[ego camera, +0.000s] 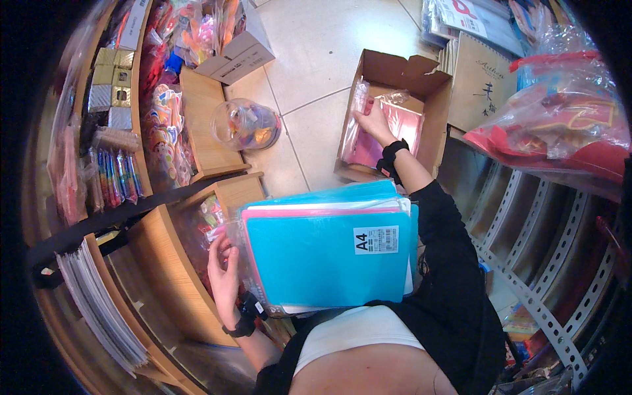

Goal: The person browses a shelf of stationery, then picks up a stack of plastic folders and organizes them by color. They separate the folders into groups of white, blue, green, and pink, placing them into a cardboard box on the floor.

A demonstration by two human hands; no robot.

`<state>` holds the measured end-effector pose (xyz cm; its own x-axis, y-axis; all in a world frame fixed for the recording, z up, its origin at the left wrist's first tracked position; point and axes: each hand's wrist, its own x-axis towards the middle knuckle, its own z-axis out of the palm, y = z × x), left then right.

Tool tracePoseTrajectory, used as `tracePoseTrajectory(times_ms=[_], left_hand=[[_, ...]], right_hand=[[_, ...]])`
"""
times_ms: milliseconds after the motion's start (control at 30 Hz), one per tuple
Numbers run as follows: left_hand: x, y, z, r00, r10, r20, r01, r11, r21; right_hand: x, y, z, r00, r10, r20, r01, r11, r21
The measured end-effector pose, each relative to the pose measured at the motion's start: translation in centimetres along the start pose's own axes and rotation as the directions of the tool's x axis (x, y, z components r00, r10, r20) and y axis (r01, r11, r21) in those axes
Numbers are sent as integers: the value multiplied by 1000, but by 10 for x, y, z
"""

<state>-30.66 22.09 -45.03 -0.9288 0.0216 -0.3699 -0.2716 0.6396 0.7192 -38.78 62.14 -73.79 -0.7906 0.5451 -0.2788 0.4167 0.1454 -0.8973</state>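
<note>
A stack of blue, pink and white plastic A4 folders or boards [326,261] in clear wrapping lies in front of my body. My left hand [224,269] is at the left edge of its wrapping, fingers curled; whether it grips the film is unclear. My right hand [373,121] reaches into an open cardboard box [427,118] on the floor, its fingers at a clear plastic-wrapped item [360,101] along the box's left side. Beneath that hand, a pink flat packet [407,126] lies in the box. Both wrists wear black straps.
A clear plastic jar [247,124] with colourful contents stands on the tiled floor. Wooden shelves [210,123] hold packaged goods on the left. At right are a metal slotted rack [533,301], notebooks [479,84] and a clear bag with red contents [558,118].
</note>
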Motion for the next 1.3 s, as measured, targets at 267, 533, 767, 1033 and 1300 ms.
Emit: tracePoseTrajectory(times_ms=[267, 533, 767, 1033, 1300], left_hand=[[-4, 4, 0, 1000, -2, -1, 2, 1000, 16], [-7, 3, -2, 1000, 5, 3, -5, 999, 48], [-8, 2, -3, 1000, 18, 7, -19, 999, 47], [-5, 3, 0, 1000, 10, 17, -11, 1000, 11], [-9, 9, -1, 1000, 13, 12, -14, 998, 64]], right_hand=[[-6, -6, -5, 999, 29, -34, -31, 998, -56], [-21, -13, -13, 984, -120, -133, 82, 962, -260], [-2, -1, -13, 988, -66, 140, 63, 998, 27], [-13, -15, -2, 1000, 20, 23, -12, 960, -279], [-27, -28, 4, 978, -169, -119, 113, 919, -379]])
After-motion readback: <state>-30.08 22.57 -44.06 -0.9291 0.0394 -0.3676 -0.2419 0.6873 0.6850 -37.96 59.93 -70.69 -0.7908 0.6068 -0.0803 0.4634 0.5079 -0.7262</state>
